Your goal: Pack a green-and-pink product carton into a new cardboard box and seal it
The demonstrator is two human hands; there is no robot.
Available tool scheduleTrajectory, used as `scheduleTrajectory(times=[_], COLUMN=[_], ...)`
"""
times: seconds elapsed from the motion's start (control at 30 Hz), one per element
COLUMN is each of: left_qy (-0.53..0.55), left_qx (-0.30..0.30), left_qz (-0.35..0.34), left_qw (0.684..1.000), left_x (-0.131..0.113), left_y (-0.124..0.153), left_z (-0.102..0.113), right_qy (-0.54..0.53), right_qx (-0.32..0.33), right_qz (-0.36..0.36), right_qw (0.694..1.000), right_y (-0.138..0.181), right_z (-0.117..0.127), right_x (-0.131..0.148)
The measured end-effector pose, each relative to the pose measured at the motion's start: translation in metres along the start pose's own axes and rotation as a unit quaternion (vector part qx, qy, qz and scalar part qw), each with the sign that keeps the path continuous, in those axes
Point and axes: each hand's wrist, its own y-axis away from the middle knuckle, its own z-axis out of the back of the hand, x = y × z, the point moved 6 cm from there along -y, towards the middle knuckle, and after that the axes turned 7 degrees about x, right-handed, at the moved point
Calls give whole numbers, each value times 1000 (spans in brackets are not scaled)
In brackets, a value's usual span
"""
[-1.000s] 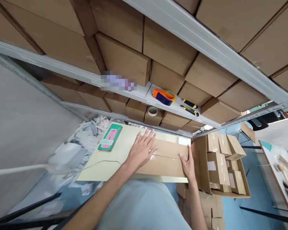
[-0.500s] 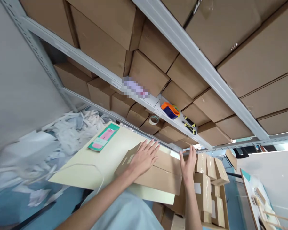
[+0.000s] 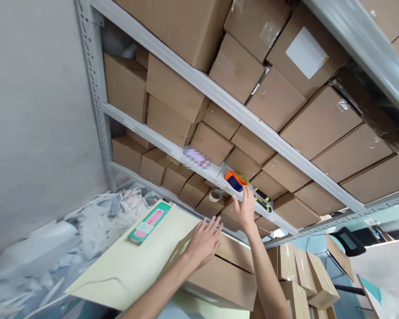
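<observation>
My left hand (image 3: 204,241) lies spread on the top flaps of a cardboard box (image 3: 222,277), pressing near the gap between them. The box rests on a pale yellow board (image 3: 146,248). My right hand (image 3: 246,207) is raised to the shelf edge, its thumb and fingers apart. Its fingertips reach the orange and dark blue tape dispenser (image 3: 235,181); whether they touch it I cannot tell. Just right of the dispenser lie two yellow and black box cutters (image 3: 262,204). A green and pink package (image 3: 149,223) is on the board's far left part.
Grey metal shelving (image 3: 199,79) full of cardboard boxes rises ahead. A tape roll (image 3: 215,195) sits below the shelf edge. White scrap paper (image 3: 96,235) is heaped at left. Taped cartons (image 3: 287,261) stand at right, near a black chair (image 3: 347,241).
My right hand has left the box's right end and moved up to the tape dispenser on the shelf. My left hand stays on the flaps. The view has tilted upward.
</observation>
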Motion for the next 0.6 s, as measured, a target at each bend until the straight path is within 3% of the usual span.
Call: scheduleTrajectory(times=[0.1,0.23,0.33,0.43,0.6], left_qy=[11,60,100,103,113], left_qx=[-33,-70,-71,-82,-104], left_qz=[1,38,78,85,95], left_qw=[999,995,989,988,984], left_x=[-1,-4,-5,-7,-8], left_y=[-42,-109,-138,-140,-113], left_z=[20,60,75,77,77], right_qy=[44,112,111,95,28], right_qx=[40,165,210,240,235], right_qz=[-32,-109,-139,-176,-214], right_qw=[998,974,961,950,948], right_y=[-28,-73,-95,-102,-98], right_z=[-8,-22,-32,-44,-46], right_x=[-17,-32,-33,-34,-33])
